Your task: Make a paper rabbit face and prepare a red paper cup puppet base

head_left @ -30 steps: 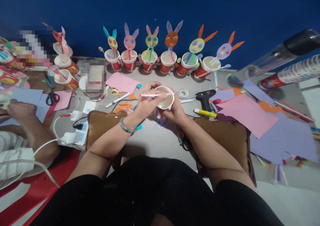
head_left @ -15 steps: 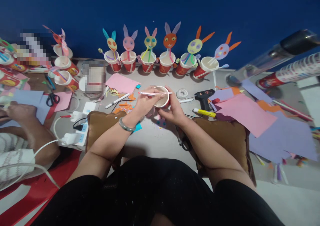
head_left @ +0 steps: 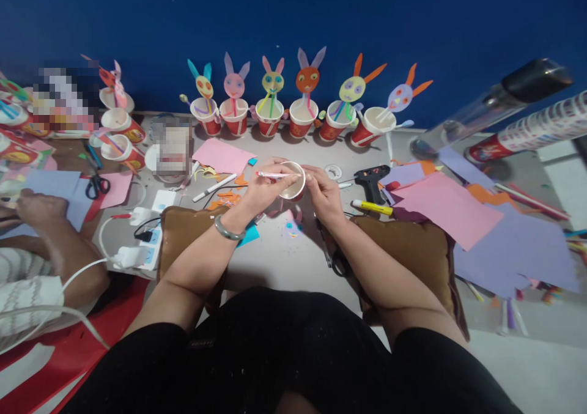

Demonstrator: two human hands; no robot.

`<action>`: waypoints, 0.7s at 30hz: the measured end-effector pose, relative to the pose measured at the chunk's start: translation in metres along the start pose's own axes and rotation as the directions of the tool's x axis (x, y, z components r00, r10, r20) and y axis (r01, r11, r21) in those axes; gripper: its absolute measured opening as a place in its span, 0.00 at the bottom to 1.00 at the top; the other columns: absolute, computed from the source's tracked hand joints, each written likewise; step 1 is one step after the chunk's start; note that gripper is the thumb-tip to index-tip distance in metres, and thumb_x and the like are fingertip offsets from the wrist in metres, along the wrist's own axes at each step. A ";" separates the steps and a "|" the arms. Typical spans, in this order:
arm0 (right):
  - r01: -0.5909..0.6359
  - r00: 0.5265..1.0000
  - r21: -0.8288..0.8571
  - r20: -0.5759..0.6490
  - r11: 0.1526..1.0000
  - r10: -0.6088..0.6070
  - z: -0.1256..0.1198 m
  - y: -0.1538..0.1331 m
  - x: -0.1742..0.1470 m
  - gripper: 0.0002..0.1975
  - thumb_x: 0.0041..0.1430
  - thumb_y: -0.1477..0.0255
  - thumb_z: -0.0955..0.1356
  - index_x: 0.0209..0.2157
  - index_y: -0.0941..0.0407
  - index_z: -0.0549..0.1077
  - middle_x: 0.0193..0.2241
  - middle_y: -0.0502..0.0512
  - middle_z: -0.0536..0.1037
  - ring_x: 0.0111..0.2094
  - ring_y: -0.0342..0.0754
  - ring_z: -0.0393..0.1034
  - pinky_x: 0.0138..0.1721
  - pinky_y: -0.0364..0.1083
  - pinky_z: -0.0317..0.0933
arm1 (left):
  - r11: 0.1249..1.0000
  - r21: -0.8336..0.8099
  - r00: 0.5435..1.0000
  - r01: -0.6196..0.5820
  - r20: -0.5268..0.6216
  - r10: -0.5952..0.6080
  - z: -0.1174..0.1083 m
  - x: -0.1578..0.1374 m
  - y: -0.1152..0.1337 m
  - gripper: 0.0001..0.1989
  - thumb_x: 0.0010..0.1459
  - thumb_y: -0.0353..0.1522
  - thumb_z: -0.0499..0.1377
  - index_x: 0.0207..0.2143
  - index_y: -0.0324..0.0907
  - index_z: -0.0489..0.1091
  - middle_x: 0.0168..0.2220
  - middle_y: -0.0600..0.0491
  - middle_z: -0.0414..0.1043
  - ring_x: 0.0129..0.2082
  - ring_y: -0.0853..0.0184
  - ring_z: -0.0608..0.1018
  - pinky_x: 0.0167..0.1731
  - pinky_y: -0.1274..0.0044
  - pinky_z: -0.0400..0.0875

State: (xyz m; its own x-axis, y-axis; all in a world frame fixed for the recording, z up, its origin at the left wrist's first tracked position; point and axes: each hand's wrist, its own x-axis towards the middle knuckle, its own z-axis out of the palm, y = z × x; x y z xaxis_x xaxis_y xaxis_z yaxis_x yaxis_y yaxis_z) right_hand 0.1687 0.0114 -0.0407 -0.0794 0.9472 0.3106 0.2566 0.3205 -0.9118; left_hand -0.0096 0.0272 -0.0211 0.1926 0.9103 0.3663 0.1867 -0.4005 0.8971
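Note:
A white-lined paper cup (head_left: 297,188) is tipped toward me over the table, with my left hand (head_left: 262,192) closed around its left side. Across its mouth lies a thin white-and-pink stick (head_left: 271,175), pinned under my left thumb; its exact kind is unclear. At the right rim my right hand (head_left: 326,199) has its fingertips pinched together, close to the stick's end. What they hold, if anything, is hidden. Just below the cup, a small paper rabbit face (head_left: 292,227) lies on the table.
Several red cups with paper rabbits (head_left: 269,120) line the wall. A glue gun (head_left: 370,180), yellow cutter (head_left: 372,207) and pink paper (head_left: 458,209) lie at right. A power strip (head_left: 158,230) and a co-worker's hand (head_left: 41,209) are at left.
My right hand has left its wrap around the cup's right side and now pinches at the rim. The cup has shifted slightly left, and the stick no longer juts past its right edge.

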 end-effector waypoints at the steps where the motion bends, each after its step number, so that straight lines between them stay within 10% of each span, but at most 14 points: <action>1: 0.008 1.000 -0.029 -0.024 1.000 -0.009 -0.001 0.001 0.000 0.24 0.65 0.46 0.64 0.39 0.50 0.82 0.42 0.57 0.82 0.49 0.56 0.75 0.56 0.60 0.66 | 1.000 0.006 1.000 -0.011 0.004 0.011 0.000 0.000 -0.001 0.07 0.60 0.35 0.67 0.29 0.44 0.79 0.35 0.50 0.80 0.47 0.63 0.80 0.47 0.70 0.76; 21: -0.234 0.969 0.285 -0.014 0.930 0.248 -0.005 -0.015 0.004 0.26 0.52 0.45 0.74 0.25 0.54 0.72 0.16 0.43 0.66 0.17 0.38 0.56 0.20 0.42 0.52 | 0.999 -0.043 0.998 0.033 -0.045 -0.035 -0.003 0.003 -0.008 0.20 0.56 0.49 0.68 0.33 0.40 0.80 0.44 0.44 0.79 0.43 0.62 0.82 0.44 0.70 0.77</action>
State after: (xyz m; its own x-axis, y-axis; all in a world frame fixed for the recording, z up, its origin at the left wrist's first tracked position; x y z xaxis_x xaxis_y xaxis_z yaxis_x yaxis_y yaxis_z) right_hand 0.1693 0.0103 -0.0244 -0.0002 0.9969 0.0781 -0.0172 0.0781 -0.9968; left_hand -0.0131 0.0330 -0.0265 0.1428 0.9274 0.3457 0.1510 -0.3656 0.9184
